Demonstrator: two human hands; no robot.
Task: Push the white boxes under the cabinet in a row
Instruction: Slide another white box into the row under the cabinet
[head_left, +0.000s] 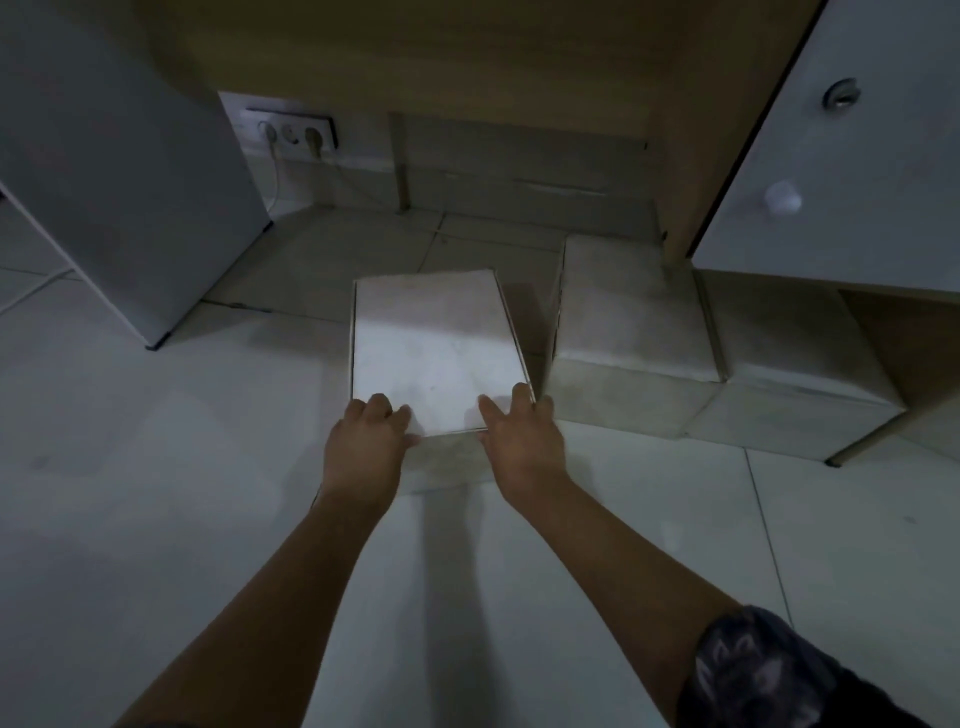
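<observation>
A white box (434, 348) sits on the tiled floor in front of the open space under the wooden cabinet (415, 47). My left hand (366, 447) rests on its near left corner and my right hand (519, 441) on its near right corner, fingers laid over the top edge. To the right, a second white box (631, 312) lies partly under the cabinet, with a third white box (795, 358) beside it further right. A narrow gap separates the box under my hands from the second one.
A white appliance (119, 171) stands at the left. A wall socket strip (293, 132) with plugged cables sits at the back left. A white cabinet door (852, 156) with a knob hangs open at the right above the third box.
</observation>
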